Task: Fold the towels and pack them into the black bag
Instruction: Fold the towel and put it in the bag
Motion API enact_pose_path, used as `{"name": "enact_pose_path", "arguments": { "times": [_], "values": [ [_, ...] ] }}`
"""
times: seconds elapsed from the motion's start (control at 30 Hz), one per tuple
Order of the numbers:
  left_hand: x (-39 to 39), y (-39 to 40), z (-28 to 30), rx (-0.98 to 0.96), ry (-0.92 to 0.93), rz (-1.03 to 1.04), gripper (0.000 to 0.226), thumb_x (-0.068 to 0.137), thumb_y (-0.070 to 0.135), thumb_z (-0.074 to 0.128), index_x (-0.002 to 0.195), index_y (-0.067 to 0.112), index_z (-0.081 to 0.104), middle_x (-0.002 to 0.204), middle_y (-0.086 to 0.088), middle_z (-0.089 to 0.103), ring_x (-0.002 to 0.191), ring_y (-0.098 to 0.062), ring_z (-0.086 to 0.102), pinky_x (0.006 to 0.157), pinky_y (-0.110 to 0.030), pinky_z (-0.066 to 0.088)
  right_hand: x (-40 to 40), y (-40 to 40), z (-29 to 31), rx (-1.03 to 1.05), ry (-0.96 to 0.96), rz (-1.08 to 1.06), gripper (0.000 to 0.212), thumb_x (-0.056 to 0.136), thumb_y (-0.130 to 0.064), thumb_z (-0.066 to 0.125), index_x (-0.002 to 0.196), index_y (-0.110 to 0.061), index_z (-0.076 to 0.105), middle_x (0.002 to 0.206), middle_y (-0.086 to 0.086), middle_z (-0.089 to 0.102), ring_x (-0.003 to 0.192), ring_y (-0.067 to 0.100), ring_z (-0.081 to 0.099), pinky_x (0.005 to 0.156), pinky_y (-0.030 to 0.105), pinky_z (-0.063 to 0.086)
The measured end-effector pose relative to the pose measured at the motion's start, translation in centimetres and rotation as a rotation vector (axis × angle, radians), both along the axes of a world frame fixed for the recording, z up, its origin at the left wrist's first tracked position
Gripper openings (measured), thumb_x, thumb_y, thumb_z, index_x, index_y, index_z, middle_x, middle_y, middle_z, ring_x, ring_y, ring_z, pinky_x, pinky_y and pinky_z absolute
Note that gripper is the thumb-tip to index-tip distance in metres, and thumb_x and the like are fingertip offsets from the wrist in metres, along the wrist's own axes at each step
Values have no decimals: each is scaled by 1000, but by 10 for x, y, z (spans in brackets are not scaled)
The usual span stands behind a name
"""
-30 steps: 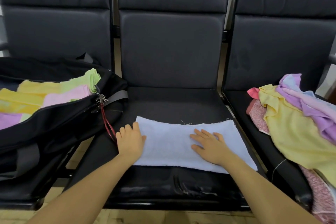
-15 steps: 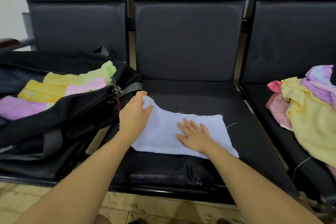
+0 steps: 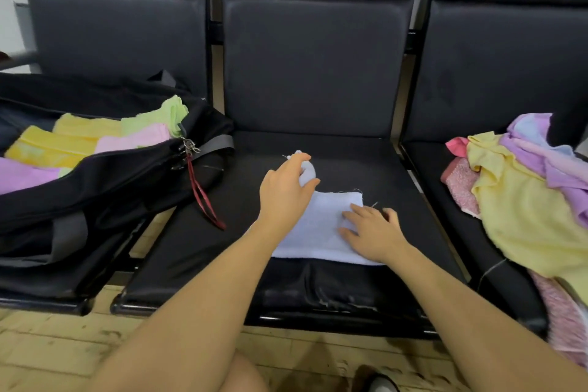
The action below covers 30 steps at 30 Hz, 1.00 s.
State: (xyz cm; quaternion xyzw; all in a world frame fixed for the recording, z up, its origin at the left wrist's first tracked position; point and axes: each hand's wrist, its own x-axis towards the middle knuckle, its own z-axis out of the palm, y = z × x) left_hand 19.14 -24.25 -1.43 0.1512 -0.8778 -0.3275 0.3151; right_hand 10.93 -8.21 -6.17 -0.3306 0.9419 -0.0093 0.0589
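Since the earlier frame, the left end of the pale blue towel [image 3: 321,226] has been lifted and carried rightward over the rest. The towel lies on the middle seat [image 3: 197,232], its long axis now running front to back. Its raised corner is pinched by the left hand [image 3: 284,191]; the right hand [image 3: 372,232] is pressed flat, fingers straight, on the towel's right edge. The black bag [image 3: 95,188] sits on the left.

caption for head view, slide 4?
Left hand folds pale blue towel held flat by right hand, beside open black bag.

Dim, even indoor light; soft shadows; slight motion blur; wide-angle bending at edges.
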Motion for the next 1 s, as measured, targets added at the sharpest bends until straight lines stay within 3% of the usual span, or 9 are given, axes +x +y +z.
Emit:
{"name": "enact_pose_path", "arguments": {
  "times": [0.2,0.3,0.4,0.5,0.63,0.7,0.77,0.9,1.0],
  "values": [
    [-31,40,-9,277,4,46,28,91,28,53,118,19,54,92,1,67,89,-22,63,76,-37,50,-4,12,-4,-354,-116,-172,42,102,-37,35,140,-22,42,149,-4,40,134,12,37,112,37,10],
    [-42,50,-7,329,-89,-54,48,88,29,64,131,18,47,103,-4,66,100,-21,60,84,-34,49,-10,15,-1,-591,-149,-289,36,102,-31,36,132,-18,50,137,0,51,126,20,47,107,38,22],
    [-45,43,-4,225,-237,-106,64,87,44,63,141,18,40,128,-2,58,122,-22,49,101,-36,39,-11,18,4,-733,-217,-357,39,103,-31,35,137,-17,47,136,1,50,128,20,45,112,38,22],
    [-36,20,-11,-35,-273,-31,39,96,41,47,129,20,54,131,2,56,122,-22,47,99,-35,31,-10,14,7,-774,-156,-295,36,102,-31,37,133,-17,50,130,0,54,123,18,48,113,42,27],
    [-14,-2,-35,-302,-534,-150,33,99,27,29,90,15,58,100,2,56,108,-24,51,81,-33,33,-1,-2,12,-734,-67,-90,38,102,-29,43,137,-18,49,140,-3,50,130,16,45,112,34,27],
    [-7,-10,-42,-330,-741,-223,41,103,29,18,122,21,54,138,-1,44,133,-22,34,98,-40,31,4,-11,14,-634,-101,22,40,102,-33,41,139,-20,48,141,-4,51,129,15,46,111,32,29],
    [-4,-16,-46,-300,-873,-254,47,104,31,11,148,28,27,160,3,10,147,-19,6,114,-45,15,5,-19,9,-459,-151,51,44,103,-38,33,143,-23,42,147,-6,44,133,12,41,113,29,25],
    [-10,-25,-58,-264,-924,-223,50,103,34,7,152,32,-1,160,8,-14,147,-16,-14,118,-47,-4,-8,-21,-7,-71,-141,33,53,103,-44,13,153,-27,16,161,-11,7,148,10,3,119,37,-2],
    [-19,-33,-65,-249,-883,-187,50,103,37,5,152,34,-4,159,11,-15,146,-14,-17,117,-47,-10,-19,-28,-12,-26,-162,11,53,102,-47,7,154,-32,5,160,-16,-4,147,9,-8,117,41,-14]
  ]
}}
